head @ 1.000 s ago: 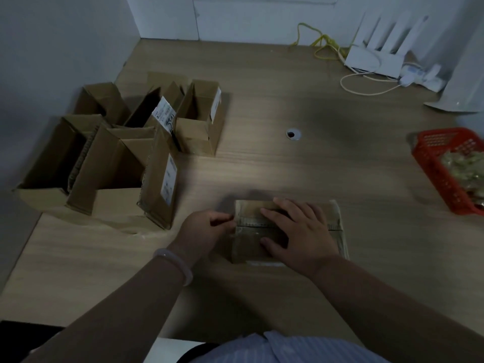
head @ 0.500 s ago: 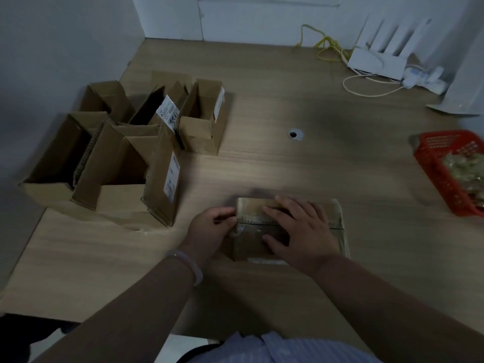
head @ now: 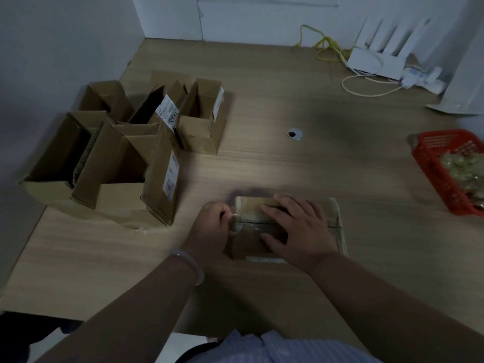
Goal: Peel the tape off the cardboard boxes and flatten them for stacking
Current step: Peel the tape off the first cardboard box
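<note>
Here box (head: 333, 214) lies under right hand (head: 301, 231), left hand (head: 211, 227) pinching tape (head: 239, 226).

White shipping labels on three of the open cardboard boxes (head: 115, 158) at left: flap label (head: 167, 111) on a raised flap, far label (head: 218, 104) on the side wall of the rearmost box, near label (head: 170, 179) on the side of the front box. The print on all three is too small and blurred to read. The flap label also carries dark handwritten characters, which are not legible.
</note>
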A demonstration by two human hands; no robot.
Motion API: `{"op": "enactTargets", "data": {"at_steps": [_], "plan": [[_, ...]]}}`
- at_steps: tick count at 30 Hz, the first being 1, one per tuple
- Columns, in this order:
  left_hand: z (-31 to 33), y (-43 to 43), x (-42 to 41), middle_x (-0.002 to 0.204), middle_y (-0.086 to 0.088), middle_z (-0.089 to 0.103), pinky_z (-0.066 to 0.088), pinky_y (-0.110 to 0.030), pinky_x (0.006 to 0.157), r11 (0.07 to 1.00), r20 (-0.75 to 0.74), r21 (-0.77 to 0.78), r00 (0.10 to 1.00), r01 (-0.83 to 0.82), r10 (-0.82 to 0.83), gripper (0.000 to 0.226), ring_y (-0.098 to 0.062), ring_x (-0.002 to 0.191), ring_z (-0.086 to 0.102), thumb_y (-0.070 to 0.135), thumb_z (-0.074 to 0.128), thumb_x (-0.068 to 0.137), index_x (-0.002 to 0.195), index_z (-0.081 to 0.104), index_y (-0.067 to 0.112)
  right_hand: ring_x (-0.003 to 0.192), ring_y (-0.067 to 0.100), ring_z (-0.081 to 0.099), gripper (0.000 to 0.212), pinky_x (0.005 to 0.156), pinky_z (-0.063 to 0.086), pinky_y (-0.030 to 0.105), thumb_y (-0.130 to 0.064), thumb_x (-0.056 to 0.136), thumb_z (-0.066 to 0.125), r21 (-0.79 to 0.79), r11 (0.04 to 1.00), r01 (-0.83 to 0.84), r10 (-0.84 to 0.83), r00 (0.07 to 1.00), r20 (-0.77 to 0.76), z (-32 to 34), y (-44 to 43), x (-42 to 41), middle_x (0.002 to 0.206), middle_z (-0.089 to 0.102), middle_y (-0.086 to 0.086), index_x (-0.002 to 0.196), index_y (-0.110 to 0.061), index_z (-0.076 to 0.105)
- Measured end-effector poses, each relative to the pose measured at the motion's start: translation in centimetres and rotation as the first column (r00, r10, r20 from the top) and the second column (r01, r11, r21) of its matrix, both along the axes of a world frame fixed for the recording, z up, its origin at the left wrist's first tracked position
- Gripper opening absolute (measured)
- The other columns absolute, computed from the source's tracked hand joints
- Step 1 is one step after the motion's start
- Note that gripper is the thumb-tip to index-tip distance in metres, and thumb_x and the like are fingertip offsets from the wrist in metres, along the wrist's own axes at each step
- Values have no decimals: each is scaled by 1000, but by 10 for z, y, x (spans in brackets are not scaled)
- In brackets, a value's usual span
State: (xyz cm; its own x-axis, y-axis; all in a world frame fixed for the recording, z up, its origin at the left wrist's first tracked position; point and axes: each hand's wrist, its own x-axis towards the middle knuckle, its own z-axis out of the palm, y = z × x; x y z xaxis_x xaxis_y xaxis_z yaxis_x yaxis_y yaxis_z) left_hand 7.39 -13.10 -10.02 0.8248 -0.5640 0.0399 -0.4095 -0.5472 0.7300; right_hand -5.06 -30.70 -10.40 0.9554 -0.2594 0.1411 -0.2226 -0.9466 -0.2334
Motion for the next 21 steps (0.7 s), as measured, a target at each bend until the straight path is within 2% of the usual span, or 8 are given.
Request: {"op": "enactTargets", "data": {"at_steps": [3, 8, 11, 13, 14, 17, 20, 21], "plan": [[3, 4, -5, 77, -1, 50, 25, -23, 65, 1000, 46, -21, 999, 7, -6, 20, -17, 76, 43, -3, 53, 87, 77, 51, 15, 130, 17, 41, 62, 109, 27, 41, -69, 74, 51, -1, 1000, 0, 0, 1000, 12, -1, 0, 1, 140, 49, -9, 131, -42, 53], [11, 4, -7, 70, 4, 53, 29, -23, 59, 1000, -63, -19, 998, -19, 18, 18, -13, 66, 47, 5, 51, 91, 79, 50, 17, 131, 17, 40, 63, 109, 27, 42, -71, 76, 47, -6, 1000, -9, 9, 1000, 4, -1, -1, 1, 141, 49, -8, 132, -41, 52], [14, 2, -8, 67, 4, 58, 39, -10, 55, 977, -281, -90, 946, -192, 160, 16, -5, 60, 52, 7, 55, 91, 79, 58, 17, 131, 18, 40, 63, 109, 28, 43, -72, 78, 46, -8, 1000, -15, 15, 1000, -10, 0, -1, 0, 142, 48, -7, 133, -41, 51], [15, 2, -4, 70, 1, 63, 46, -13, 55, 935, -459, -146, 859, -323, 226, 14, -3, 58, 57, 7, 62, 88, 81, 62, 19, 131, 18, 40, 63, 109, 28, 43, -72, 78, 45, -11, 1000, -18, 17, 1000, -10, 0, -1, 0, 142, 48, -7, 133, -40, 52], [14, 4, -1, 73, 1, 64, 48, -13, 55, 926, -500, -144, 833, -350, 237, 14, 1, 57, 58, 8, 67, 85, 84, 63, 22, 131, 19, 40, 63, 109, 28, 43, -71, 78, 45, -10, 1000, -19, 19, 1000, -10, 1, -1, 0, 142, 48, -7, 133, -40, 52], [11, 8, 1, 76, 9, 66, 46, -7, 59, 962, -450, -49, 866, -270, 220, 17, 5, 63, 60, 12, 77, 77, 90, 69, 21, 131, 19, 41, 63, 109, 29, 43, -71, 78, 45, -7, 1000, -19, 19, 1000, -16, 2, -1, 0, 142, 48, -7, 133, -41, 52], [7, 9, -3, 81, 4, 70, 49, -19, 74, 978, -344, 33, 916, -207, 206, 17, -8, 78, 65, 18, 76, 77, 93, 75, 14, 131, 19, 42, 63, 108, 31, 44, -71, 77, 46, -6, 1000, -21, 21, 1000, -17, 2, -1, 0, 142, 48, -7, 133, -41, 52], [8, 10, -4, 81, 3, 71, 48, -20, 75, 983, -304, 48, 935, -178, 184, 16, -9, 79, 65, 21, 76, 78, 93, 76, 15, 131, 19, 42, 64, 108, 31, 45, -70, 77, 46, -3, 1000, -22, 22, 1000, -16, 2, -1, 0, 142, 48, -7, 133, -41, 52]]}}
